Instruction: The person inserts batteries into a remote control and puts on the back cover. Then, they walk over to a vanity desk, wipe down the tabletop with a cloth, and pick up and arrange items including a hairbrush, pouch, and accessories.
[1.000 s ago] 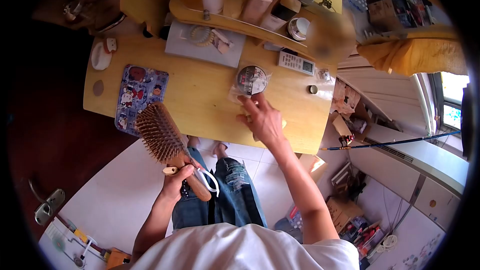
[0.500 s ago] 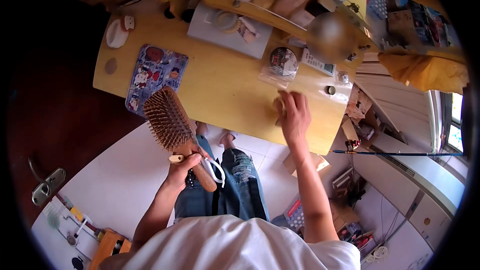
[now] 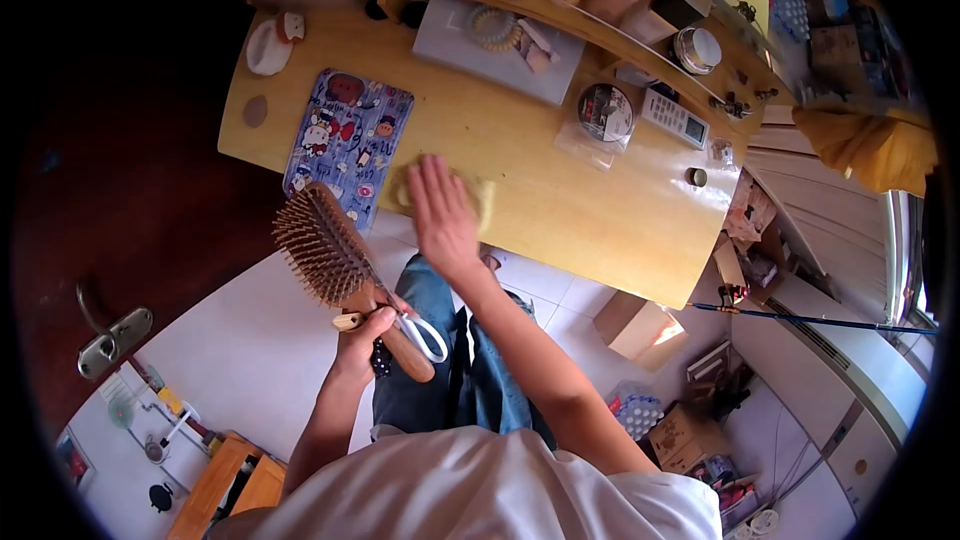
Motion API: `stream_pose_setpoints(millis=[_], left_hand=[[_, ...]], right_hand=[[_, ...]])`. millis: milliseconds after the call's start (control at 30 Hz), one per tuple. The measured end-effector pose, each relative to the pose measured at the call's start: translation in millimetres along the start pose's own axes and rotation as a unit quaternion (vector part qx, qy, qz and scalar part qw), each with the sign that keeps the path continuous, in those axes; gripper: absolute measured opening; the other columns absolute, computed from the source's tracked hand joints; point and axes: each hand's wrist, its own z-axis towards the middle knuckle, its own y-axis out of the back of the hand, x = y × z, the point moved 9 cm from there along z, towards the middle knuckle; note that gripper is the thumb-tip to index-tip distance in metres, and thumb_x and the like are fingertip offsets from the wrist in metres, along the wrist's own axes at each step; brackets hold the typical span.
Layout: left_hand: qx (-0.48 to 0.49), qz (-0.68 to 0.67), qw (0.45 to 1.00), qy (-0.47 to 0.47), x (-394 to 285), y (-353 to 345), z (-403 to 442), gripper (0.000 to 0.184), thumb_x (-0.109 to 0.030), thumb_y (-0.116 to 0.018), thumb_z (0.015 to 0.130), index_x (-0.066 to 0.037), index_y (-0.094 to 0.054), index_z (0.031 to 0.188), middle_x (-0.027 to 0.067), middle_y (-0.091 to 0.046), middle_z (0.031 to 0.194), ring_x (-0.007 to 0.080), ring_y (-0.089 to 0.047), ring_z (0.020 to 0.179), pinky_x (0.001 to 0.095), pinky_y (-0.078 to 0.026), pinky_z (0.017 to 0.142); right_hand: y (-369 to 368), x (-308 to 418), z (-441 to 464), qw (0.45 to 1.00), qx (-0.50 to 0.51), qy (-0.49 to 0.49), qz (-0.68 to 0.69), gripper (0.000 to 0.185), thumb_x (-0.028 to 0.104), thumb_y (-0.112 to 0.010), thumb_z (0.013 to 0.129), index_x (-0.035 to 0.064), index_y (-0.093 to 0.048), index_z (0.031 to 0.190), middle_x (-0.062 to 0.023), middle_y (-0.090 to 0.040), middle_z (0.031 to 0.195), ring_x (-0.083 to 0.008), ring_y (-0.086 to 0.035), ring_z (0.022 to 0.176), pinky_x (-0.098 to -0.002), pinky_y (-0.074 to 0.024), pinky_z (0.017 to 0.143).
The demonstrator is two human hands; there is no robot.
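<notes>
My left hand (image 3: 362,342) is closed round the handle of a wooden paddle hairbrush (image 3: 322,245), held up in front of the desk with its bristles facing left. In the same grip are a white-looped thing like scissors handles (image 3: 433,340) and a small light wooden piece (image 3: 347,321), whose kind I cannot make out. My right hand (image 3: 446,220) lies flat, fingers stretched out, on a yellow cloth (image 3: 485,202) at the desk's near edge. The palm covers part of the cloth. Left of it is a blue cartoon-print mat (image 3: 350,135).
On the wooden desk (image 3: 580,210) are a grey flat box (image 3: 500,50), a round disc in clear wrap (image 3: 605,112), a white remote (image 3: 676,120) and a small round cap (image 3: 696,177). A raised shelf with bottles and jars runs along the back. A cardboard box (image 3: 640,330) stands on the floor.
My right hand has swept left along the desk with the cloth and now lies flatter, nearer the mat. The hairbrush stays in my left hand. The view has shifted slightly.
</notes>
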Motion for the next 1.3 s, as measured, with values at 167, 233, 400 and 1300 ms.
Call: stream_pose_setpoints(millis=[167,233,400,1300], left_hand=[[0.006,0.043,0.999,0.001,6.3,14.1,-8.9,0.021,-0.018,-0.061,0.076,-0.006,-0.051,0.090,0.0092,-0.059,0.084,0.0198,-0.058,0.081,0.0338,-0.047,0.078],[-0.011,0.038,0.999,0.027,18.2,21.8,-6.3,0.022,-0.021,-0.061,0.076,-0.003,-0.056,0.089,0.0094,-0.060,0.083,0.0190,-0.059,0.081,0.0330,-0.046,0.078],[0.057,0.041,0.997,0.020,18.6,18.6,7.6,0.020,-0.018,-0.061,0.079,-0.003,-0.053,0.091,0.0086,-0.059,0.084,0.0198,-0.060,0.084,0.0338,-0.047,0.079],[0.204,0.102,0.973,-0.022,-51.0,34.7,-2.9,0.014,-0.010,-0.059,0.082,0.000,-0.059,0.092,0.0090,-0.064,0.089,0.0159,-0.060,0.085,0.0317,-0.045,0.081]], right_hand=[[93.5,-148.7,-113.6,0.979,-0.050,-0.106,-0.165,0.055,0.005,-0.050,0.078,0.0042,-0.040,0.132,-0.0146,-0.039,0.138,-0.0303,-0.034,0.130,-0.0467,-0.0217,0.106],[167.1,-209.4,-159.6,0.961,-0.093,-0.211,-0.152,0.048,0.006,-0.044,0.086,0.0025,-0.037,0.134,-0.0174,-0.038,0.138,-0.0313,-0.030,0.132,-0.0466,-0.0199,0.108],[196.5,-232.0,-193.9,0.897,-0.170,-0.307,-0.268,0.042,0.009,-0.043,0.090,0.0010,-0.041,0.131,-0.0178,-0.039,0.137,-0.0328,-0.034,0.129,-0.0439,-0.0240,0.107],[68.1,104.3,-103.4,0.907,0.166,-0.254,0.292,0.028,0.030,-0.069,0.076,0.0044,-0.064,0.086,-0.0096,-0.057,0.073,-0.0261,-0.057,0.065,-0.0339,-0.0459,0.060]])
